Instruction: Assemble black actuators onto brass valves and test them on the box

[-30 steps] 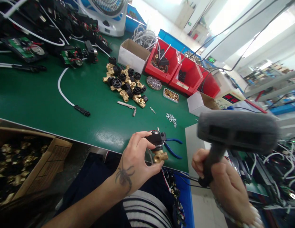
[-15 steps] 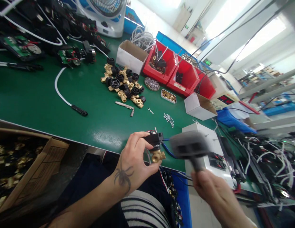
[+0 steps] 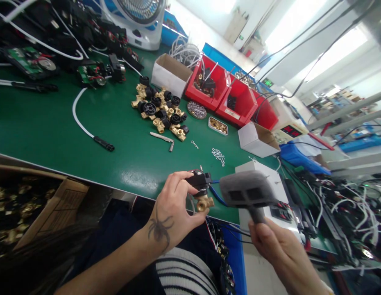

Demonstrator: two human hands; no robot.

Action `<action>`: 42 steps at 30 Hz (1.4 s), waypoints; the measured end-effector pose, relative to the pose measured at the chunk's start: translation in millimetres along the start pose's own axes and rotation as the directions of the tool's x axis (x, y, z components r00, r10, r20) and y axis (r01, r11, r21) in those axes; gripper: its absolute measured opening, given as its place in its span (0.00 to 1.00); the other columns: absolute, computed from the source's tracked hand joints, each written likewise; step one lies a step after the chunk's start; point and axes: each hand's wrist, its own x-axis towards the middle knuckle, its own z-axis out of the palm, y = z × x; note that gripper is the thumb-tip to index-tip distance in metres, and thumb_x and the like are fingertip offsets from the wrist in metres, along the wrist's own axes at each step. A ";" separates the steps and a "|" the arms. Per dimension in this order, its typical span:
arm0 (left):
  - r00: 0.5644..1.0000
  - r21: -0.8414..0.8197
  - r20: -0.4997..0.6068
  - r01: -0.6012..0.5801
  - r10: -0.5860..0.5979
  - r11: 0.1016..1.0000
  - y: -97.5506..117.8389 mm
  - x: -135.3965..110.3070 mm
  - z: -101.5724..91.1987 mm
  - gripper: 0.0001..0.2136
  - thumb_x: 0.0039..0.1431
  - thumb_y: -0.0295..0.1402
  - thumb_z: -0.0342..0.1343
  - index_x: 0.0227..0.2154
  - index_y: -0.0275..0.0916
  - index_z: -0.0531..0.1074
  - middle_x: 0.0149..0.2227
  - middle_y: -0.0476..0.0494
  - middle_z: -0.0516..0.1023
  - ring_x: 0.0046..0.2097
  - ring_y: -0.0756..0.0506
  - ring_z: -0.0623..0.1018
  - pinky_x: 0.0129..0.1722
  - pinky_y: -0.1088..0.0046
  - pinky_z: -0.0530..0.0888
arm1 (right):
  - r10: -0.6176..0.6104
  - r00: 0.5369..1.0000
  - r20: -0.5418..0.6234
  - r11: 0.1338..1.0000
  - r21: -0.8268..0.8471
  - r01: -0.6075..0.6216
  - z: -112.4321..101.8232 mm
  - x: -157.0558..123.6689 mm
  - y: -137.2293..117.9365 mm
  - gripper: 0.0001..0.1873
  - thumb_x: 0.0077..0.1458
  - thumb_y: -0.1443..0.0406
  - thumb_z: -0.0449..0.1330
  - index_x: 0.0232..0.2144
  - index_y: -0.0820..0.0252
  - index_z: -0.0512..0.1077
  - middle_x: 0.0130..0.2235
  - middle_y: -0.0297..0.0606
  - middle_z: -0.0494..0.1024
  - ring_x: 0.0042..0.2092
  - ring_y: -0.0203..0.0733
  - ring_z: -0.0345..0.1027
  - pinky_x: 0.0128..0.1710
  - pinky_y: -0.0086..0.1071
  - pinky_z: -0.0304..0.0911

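Observation:
My left hand (image 3: 172,200) grips a brass valve (image 3: 204,204) with a black plastic housing on top, at the front edge of the green bench. Thin wires and a blue cable run from this assembly. In my right hand (image 3: 272,241) is the handle of a hammer (image 3: 247,189) with a thick grey head. The hammer head is slightly blurred and is just right of the valve, with a gap between them in the picture. Beyond the hands lie a small pile of metal clips (image 3: 218,157), a single clip (image 3: 194,144) and a slim metal tool (image 3: 162,138).
A heap of brass valves (image 3: 159,108) with black caps sits mid-bench, near red bins (image 3: 205,82) and white boxes (image 3: 256,141). A white device (image 3: 255,170) stands at right. Circuit boards (image 3: 27,61) and a fan (image 3: 141,24) are far left. A carton (image 3: 63,200) of brass parts stands below.
The hammer looks less blurred and sits almost where it was. My left hand keeps its hold on the valve, and the whole view has shifted very slightly.

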 end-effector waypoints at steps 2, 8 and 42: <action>1.000 -0.003 0.007 0.002 -0.002 1.000 0.1 0.3 -0.3 0.15 0.43 0.26 0.67 0.33 0.36 0.67 0.47 0.36 0.72 0.50 0.41 0.74 0.49 0.62 0.75 | 0.010 0.994 -0.106 0.998 0.069 -0.002 -2.2 -0.9 0.3 0.31 0.64 0.44 0.41 0.19 0.57 0.59 0.17 0.30 0.56 0.18 0.34 0.48 0.16 0.28 0.45; 1.000 0.002 -0.012 -0.010 0.010 1.000 -0.4 0.7 0.3 0.14 0.44 0.24 0.65 0.32 0.36 0.67 0.47 0.36 0.72 0.51 0.40 0.74 0.49 0.62 0.75 | 0.021 0.992 0.123 0.996 -0.085 -0.010 2.2 3.3 -1.9 0.29 0.61 0.43 0.49 0.22 0.59 0.65 0.19 0.32 0.62 0.21 0.35 0.54 0.19 0.29 0.49; 1.000 0.007 -0.027 -0.011 0.011 1.000 -1.8 -1.3 2.1 0.14 0.46 0.27 0.65 0.32 0.39 0.64 0.47 0.37 0.72 0.51 0.40 0.75 0.48 0.60 0.76 | 0.045 0.991 0.125 0.999 -0.014 -0.043 3.0 11.0 -3.8 0.31 0.62 0.41 0.44 0.21 0.58 0.60 0.19 0.30 0.58 0.21 0.34 0.50 0.19 0.28 0.47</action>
